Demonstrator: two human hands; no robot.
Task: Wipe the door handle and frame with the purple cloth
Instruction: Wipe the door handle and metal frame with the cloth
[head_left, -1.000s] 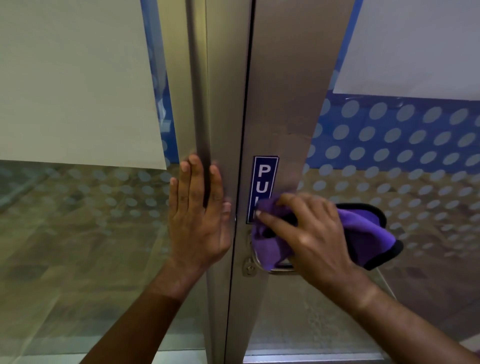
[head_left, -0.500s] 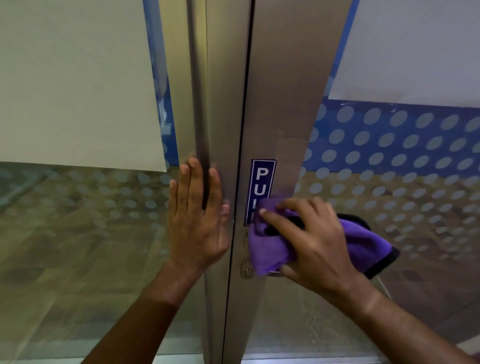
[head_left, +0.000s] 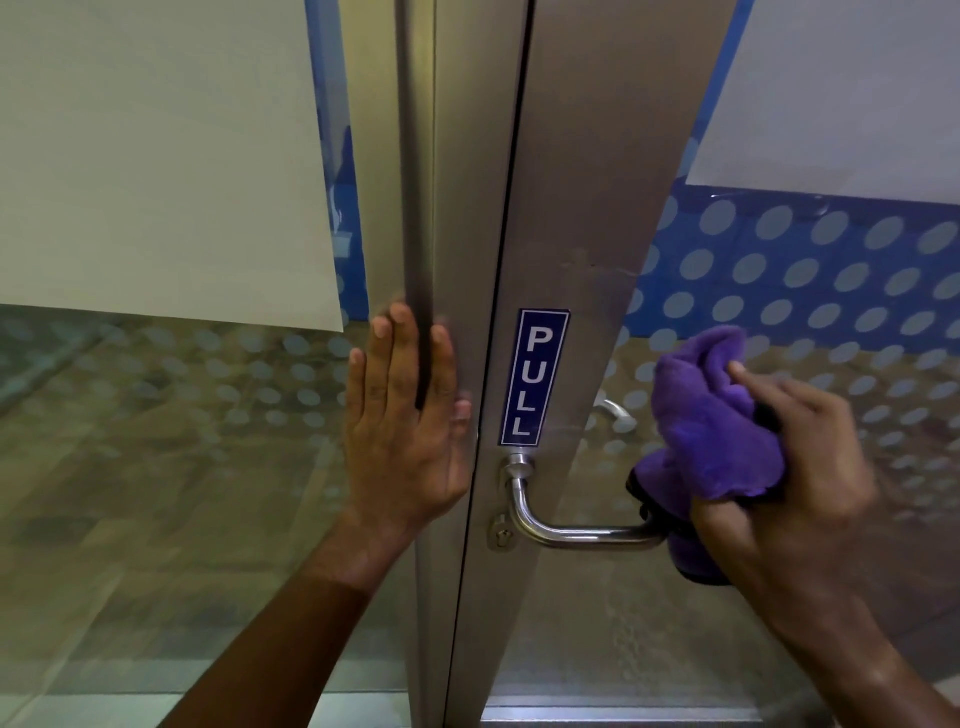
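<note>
Taking the blue PULL sign (head_left: 535, 378) as my landmark and going from its left: a pale sheet (head_left: 156, 156) covers the upper part of the glass pane (head_left: 156, 467) far left of the sign, with grey dots printed on the glass below it. Nearer the sign, my left hand (head_left: 402, 426) lies flat against the metal door frame (head_left: 457, 208), fingers straight and pointing up, the thumb out toward the sign; this grip is spread, holding nothing. My forearm runs down and left from it.

The sign is stuck upright on the door's steel stile (head_left: 597, 182), just right of the dark seam between the two leaves. Directly below the sign the steel door handle (head_left: 571, 530) leaves its round mount, bends and runs level to the right. A small keyhole plate (head_left: 501, 535) sits just left of that bend.

Right of the sign, my right hand (head_left: 789, 467) has its grip curled tight round the bunched purple cloth (head_left: 711, 415), index finger laid over the top folds. The cloth's lower, black-edged part meets the handle's far end and hides it. Behind, the door's dotted glass (head_left: 831, 260) turns blue higher up, with another pale sheet (head_left: 857, 93) above.
</note>
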